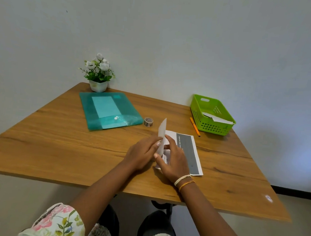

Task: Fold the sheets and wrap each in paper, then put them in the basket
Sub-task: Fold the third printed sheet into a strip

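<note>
A printed paper (187,150) with a dark grey band lies flat on the wooden table (59,142) in front of me. My left hand (142,154) pinches the lower part of a small folded white sheet (162,131) that stands upright over the paper's left edge. My right hand (173,160) lies on the paper beside it, fingers curled toward the sheet's base; its exact hold is hidden. The green basket (203,110) sits at the far right of the table with white paper (218,119) inside.
A teal plastic folder (108,110) lies at the back left, with a potted white-flower plant (98,74) behind it by the wall. A roll of tape (148,121) stands near the folder. An orange pen (194,126) lies left of the basket.
</note>
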A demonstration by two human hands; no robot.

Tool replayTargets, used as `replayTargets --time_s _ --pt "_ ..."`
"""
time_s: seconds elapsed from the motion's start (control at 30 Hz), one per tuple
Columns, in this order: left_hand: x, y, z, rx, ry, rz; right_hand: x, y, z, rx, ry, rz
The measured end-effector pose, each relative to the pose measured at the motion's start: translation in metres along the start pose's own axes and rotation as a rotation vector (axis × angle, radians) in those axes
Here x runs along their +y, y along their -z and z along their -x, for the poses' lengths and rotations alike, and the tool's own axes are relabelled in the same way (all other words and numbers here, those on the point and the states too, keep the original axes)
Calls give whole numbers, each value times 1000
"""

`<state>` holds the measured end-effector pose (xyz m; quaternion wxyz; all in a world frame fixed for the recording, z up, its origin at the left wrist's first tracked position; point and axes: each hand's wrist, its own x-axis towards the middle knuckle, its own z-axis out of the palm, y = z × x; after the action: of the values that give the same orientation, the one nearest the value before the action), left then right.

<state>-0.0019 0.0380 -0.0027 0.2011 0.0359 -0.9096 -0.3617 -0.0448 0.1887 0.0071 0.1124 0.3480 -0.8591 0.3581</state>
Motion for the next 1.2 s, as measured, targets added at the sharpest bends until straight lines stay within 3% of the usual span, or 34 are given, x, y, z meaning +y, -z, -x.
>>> replayTargets --time_s 0.2,0.33,0.57,0.63,0.73,0.87,1.0,1.1,1.2 --pt "-6 -10 -1 -95 -66 -305 6 4 -7 181 -214 -132" --pt "-10 -13 -2 -98 -38 -370 13 5 -12 53 -326 -49" --pt "-11 -16 -3 -23 77 -531 10 6 -11 -113 -183 431" --pt "-10 -17 -3 -27 80 -519 10 2 -7 -117 -166 425" --pt "-8 -15 -3 -59 79 -501 6 -4 -5 -70 -214 218" --pt "-5 -3 -5 -103 155 -234 -6 -9 -10 52 -331 -135" --pt "-3 5 -3 59 244 152 -14 -10 -16 132 -491 -356" --pt "-3 7 -4 164 303 332 -14 -9 -18 94 -473 -257" --pt "-2 8 -4 209 303 335 -14 -9 -17 41 -382 -65"
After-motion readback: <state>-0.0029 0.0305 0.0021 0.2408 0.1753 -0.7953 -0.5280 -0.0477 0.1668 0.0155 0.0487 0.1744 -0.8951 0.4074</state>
